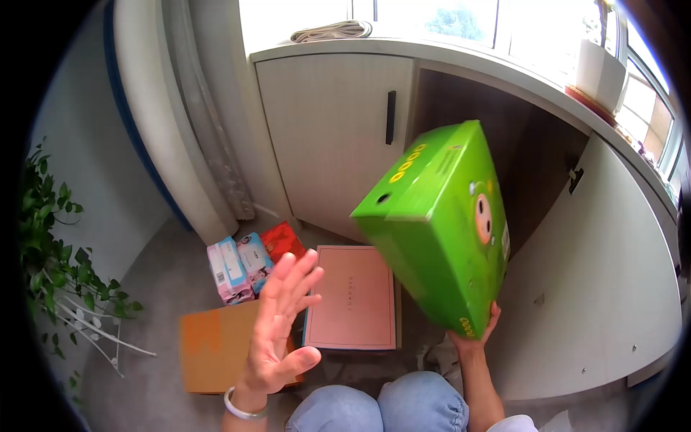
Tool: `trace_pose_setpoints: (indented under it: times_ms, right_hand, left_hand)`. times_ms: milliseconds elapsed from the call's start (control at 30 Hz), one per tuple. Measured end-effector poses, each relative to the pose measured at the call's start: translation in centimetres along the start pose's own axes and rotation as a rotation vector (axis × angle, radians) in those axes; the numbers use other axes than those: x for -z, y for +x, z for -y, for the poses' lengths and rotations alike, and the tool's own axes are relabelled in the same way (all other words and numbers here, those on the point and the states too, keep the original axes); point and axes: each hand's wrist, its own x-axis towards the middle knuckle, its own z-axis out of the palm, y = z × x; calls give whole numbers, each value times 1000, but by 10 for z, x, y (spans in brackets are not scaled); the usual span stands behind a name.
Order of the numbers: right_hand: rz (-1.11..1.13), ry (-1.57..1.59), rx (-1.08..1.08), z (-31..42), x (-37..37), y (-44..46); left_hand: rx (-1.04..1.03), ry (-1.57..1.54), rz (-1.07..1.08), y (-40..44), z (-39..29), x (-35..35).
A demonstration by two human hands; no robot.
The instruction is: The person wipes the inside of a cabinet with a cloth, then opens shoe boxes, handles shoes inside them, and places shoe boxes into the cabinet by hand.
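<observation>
A bright green cardboard box [425,237] with yellow lettering and a cartoon face is held up, tilted, in front of the open cabinet. My right hand [479,331] grips its lower right corner; part of the fingers is hidden behind the box. My left hand [281,324], with a pale bangle on the wrist, is raised with fingers spread and holds nothing. It hovers just left of a pink box [353,299] lying on the floor. Below and behind that hand sits a brown cardboard box [216,345].
Tissue packs [234,266] and a red package [282,241] lie by the cabinet's closed door [335,137]. The other cabinet door [597,288] swings wide on the right. A leafy plant [61,252] stands left. A potted plant [599,75] and folded cloth [331,31] rest on the sill.
</observation>
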Motion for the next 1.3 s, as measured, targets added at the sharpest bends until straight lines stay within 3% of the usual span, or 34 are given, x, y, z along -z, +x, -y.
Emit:
trace_pose_setpoints:
  times_ms: [167, 233, 367, 467, 533, 567, 633, 667, 733, 767, 833, 867, 900, 967, 1033, 1133, 1200, 1267, 1300]
  right_hand:
    - [-108, 15, 131, 8, -16, 32]
    - [-140, -51, 191, 9, -38, 61]
    - [-283, -19, 249, 8, -68, 138]
    - [-243, -138, 352, 1, -60, 225]
    - [-373, -541, 250, -7, -61, 262]
    - [-381, -547, 249, -7, -56, 267]
    - [-364, -1099, 204, 2, -47, 277]
    - [-360, -1104, 204, 8, -39, 289]
    - [-393, -1156, 475, 26, -9, 319]
    - [-393, -1158, 469, 32, 1, 334]
    - [-428, -1434, 767, 46, 11, 367]
    - [-424, -1435, 756, 59, 11, 384]
    - [-241, -1495, 505, 72, 8, 400]
    - [-55, -1533, 236, 86, 17, 409]
    - [-85, -1503, 281, 72, 2, 389]
    - [-11, -1434, 360, 7, -30, 337]
    - [242, -1362, 472, -42, -28, 301]
    - [452, -1301, 345, -96, -66, 214]
    - [586, -1331, 259, -114, -85, 174]
  left_hand:
    - [130, 97, 209, -9, 15, 5]
    - [83, 353, 333, -14, 19, 9]
    - [290, 522, 405, -29, 12, 22]
    - [350, 534, 420, -43, 18, 33]
    - [423, 506, 380, -51, 25, 37]
    - [429, 497, 383, -54, 30, 40]
    - [378, 531, 325, -59, 36, 47]
    - [377, 528, 321, -62, 39, 49]
    - [556, 434, 273, -70, 43, 52]
    - [561, 433, 271, -74, 46, 54]
    - [581, 495, 240, -83, 48, 57]
    - [591, 497, 234, -84, 48, 58]
    - [609, 540, 213, -86, 47, 59]
    - [652, 586, 167, -94, 45, 66]
    - [596, 671, 107, -117, 51, 83]
    - [510, 880, -257, -142, 50, 112]
    - [407, 1156, -637, -171, 58, 144]
    - [385, 1234, -956, -206, 63, 184]
    - [399, 1248, -966, -241, 85, 212]
